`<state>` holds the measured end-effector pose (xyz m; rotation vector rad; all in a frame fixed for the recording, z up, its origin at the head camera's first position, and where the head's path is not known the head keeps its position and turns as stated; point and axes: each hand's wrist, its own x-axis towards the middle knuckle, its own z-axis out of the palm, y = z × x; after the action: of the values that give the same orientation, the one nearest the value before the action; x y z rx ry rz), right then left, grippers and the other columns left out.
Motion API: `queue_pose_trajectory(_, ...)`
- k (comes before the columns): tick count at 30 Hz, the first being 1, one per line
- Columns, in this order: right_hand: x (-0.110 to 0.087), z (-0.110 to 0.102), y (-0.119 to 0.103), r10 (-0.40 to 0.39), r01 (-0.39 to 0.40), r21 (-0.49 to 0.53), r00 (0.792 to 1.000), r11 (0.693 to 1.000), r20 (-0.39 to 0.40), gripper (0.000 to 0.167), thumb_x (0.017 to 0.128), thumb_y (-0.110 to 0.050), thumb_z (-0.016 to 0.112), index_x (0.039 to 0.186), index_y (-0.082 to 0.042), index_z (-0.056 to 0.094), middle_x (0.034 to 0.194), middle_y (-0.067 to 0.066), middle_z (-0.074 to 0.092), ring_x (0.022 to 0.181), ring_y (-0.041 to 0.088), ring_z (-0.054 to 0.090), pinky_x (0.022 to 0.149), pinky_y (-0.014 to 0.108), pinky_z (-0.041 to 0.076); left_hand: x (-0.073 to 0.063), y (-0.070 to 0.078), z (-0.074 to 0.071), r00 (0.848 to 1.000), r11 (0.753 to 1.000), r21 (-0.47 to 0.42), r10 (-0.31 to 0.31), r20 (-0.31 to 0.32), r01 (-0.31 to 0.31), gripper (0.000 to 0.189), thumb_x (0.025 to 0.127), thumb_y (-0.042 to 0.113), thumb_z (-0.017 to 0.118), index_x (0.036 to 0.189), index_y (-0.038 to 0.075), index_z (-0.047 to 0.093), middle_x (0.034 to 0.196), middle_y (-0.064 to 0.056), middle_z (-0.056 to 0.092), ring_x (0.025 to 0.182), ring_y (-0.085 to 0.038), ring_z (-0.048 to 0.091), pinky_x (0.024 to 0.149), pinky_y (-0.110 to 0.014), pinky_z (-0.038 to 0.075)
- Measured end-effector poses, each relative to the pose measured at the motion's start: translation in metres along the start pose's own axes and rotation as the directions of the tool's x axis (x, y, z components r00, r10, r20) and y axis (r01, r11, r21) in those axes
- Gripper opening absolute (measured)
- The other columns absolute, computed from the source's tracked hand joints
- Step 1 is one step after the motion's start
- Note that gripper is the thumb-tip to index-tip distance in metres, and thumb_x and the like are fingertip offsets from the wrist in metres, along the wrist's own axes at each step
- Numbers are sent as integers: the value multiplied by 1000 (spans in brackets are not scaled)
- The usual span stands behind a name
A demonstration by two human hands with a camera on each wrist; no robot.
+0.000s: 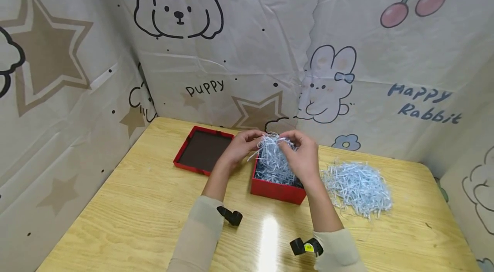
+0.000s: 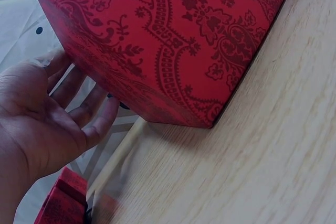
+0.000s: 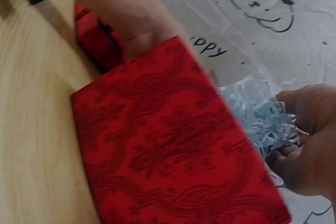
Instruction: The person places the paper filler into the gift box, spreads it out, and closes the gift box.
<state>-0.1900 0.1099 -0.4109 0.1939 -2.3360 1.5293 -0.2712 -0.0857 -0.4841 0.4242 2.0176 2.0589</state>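
Note:
A red patterned box [image 1: 278, 190] stands uncovered on the table, with pale blue shredded paper [image 1: 275, 164] filling it and heaped above its far rim. My right hand [image 1: 302, 156] pinches a clump of the shreds at the far right; in the right wrist view its thumb and fingers curl round the shredded paper [image 3: 257, 111]. Across from it, my left hand [image 1: 241, 147] pinches strands at the far left of the heap. Seen from the left wrist, the left hand [image 2: 47, 114] has its fingers bent beside the wall of the red box [image 2: 173, 40], fingertips partly hidden behind it.
Left of the box lies a red-rimmed box lid [image 1: 204, 152], dark inside face up. A loose pile of shredded paper [image 1: 359, 188] sits on the wooden table [image 1: 146, 216] to the right. A printed cloth [image 1: 247, 49] hangs behind the table.

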Motion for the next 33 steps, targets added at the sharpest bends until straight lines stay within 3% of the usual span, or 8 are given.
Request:
queue_pose_trajectory(3,-2,4,8,30,-20,-102,995,995,96,10,92,-1,76,101,-4,78,97,11,75,88,23,65,75,32,52,-1,-1,0,1000,1000,6,1,10,-1,25,108,14,62,127,2,72,122,-11,69,110,-20,69,105,-41,55)
queue_pose_trajectory(6,-2,6,10,56,-13,-199,976,980,208,9,91,-2,78,99,-7,78,97,8,76,93,26,66,83,42,54,-2,-1,-2,1000,1000,25,3,19,-3,24,108,19,63,126,7,74,122,-9,70,113,-22,68,106,-43,55)
queue_pose_trajectory(13,1,11,20,58,107,-325,886,940,459,11,90,-1,78,95,-10,80,95,3,78,93,22,70,86,46,60,-3,1,-3,999,999,53,2,40,-4,25,107,24,65,126,11,76,127,-5,69,126,-22,63,112,-48,50)
queue_pose_trajectory(17,1,14,28,76,171,-389,835,905,544,10,88,1,77,90,-9,79,91,4,76,89,22,69,84,45,60,-3,2,-3,999,998,56,3,39,-6,25,107,25,65,126,11,76,129,-5,69,129,-23,62,113,-49,49)
queue_pose_trajectory(19,1,15,30,118,179,-449,822,876,558,10,87,2,78,89,-8,79,90,5,76,90,24,69,85,46,60,-3,2,-3,999,998,60,0,36,-2,25,107,25,65,126,12,76,129,-4,70,129,-23,62,113,-48,49)
queue_pose_trajectory(23,1,16,32,179,187,-540,813,821,554,9,86,3,79,89,-5,80,89,7,76,91,30,70,87,47,60,-3,1,-2,1000,998,64,-5,28,3,25,107,26,65,126,12,76,128,-4,70,128,-22,62,111,-46,51)
queue_pose_trajectory(25,2,15,32,178,190,-546,816,816,550,9,87,2,78,91,-5,81,91,8,76,94,32,71,90,47,60,-3,1,-2,1000,998,61,-6,25,4,25,107,25,66,126,12,76,128,-5,70,128,-22,62,111,-46,51)
queue_pose_trajectory(33,5,2,20,85,192,-441,841,877,535,14,92,-1,72,104,-3,80,107,11,78,109,34,71,98,52,57,-3,2,-1,1000,999,45,-4,21,3,25,107,24,66,126,10,75,127,-6,71,124,-25,65,110,-46,52)
